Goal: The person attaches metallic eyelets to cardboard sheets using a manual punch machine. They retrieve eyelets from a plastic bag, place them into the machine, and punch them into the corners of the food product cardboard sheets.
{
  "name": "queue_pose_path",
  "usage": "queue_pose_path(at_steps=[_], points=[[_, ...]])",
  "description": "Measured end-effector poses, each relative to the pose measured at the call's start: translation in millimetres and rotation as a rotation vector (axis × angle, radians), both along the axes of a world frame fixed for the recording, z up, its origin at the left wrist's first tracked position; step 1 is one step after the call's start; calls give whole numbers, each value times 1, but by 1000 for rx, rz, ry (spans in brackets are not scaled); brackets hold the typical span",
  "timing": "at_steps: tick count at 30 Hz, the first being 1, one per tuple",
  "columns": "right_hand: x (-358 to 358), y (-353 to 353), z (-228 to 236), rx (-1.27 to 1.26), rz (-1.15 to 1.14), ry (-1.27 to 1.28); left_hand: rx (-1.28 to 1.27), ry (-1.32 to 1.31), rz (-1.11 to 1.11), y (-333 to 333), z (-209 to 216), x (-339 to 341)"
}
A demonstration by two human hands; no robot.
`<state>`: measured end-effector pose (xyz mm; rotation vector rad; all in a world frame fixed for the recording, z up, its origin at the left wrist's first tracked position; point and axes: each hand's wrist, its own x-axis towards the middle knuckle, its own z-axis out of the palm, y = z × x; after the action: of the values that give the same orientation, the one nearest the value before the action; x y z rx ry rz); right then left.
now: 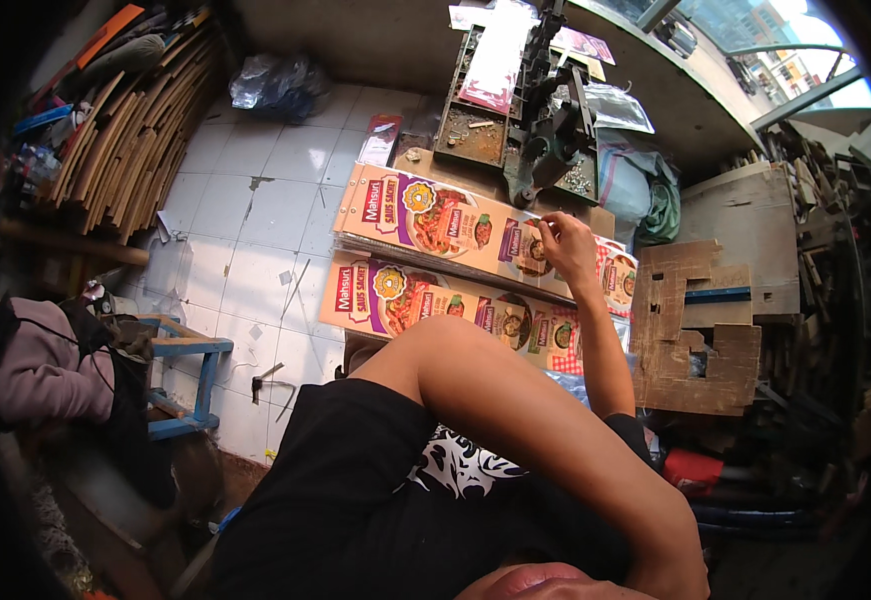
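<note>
My right hand point(562, 245) reaches over the far stack of long printed packaging cards point(485, 240), orange with food pictures. Its thumb and forefinger come together on the top card, near the base of a dark metal hand press point(547, 150). A second, similar stack of printed cards point(455, 306) lies nearer to me, side by side with the first. My left arm is bent across my chest, with its elbow by the nearer stack. The left hand itself lies outside the picture.
Metal trays with small scraps point(472, 138) flank the press. Flattened cardboard point(125, 140) leans at the far left, above white floor tiles. A blue-framed stool point(190, 347) stands at left. A cut-out brown board point(690, 365) lies at right, beside piled wood and metal.
</note>
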<state>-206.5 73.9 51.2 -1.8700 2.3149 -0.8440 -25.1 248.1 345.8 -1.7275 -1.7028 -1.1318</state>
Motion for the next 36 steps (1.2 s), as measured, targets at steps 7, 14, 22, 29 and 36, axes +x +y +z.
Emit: queue_pose_path(at_steps=[7,14,22,29,36], points=[[6,6,15,74,102,-29,-4,-22,-42,8,-2,-3],[7,6,24,75,255,-123,52,-50,-51,3,-10,1],[15,17,3,85,201,-550,154,-139,44,-15,-28,19],[6,59,-23,-202,-53,-898,-65,-319,306,-122,-75,80],[-6,92,-14,-185,-96,-984,-638,-468,117,-162,25,204]])
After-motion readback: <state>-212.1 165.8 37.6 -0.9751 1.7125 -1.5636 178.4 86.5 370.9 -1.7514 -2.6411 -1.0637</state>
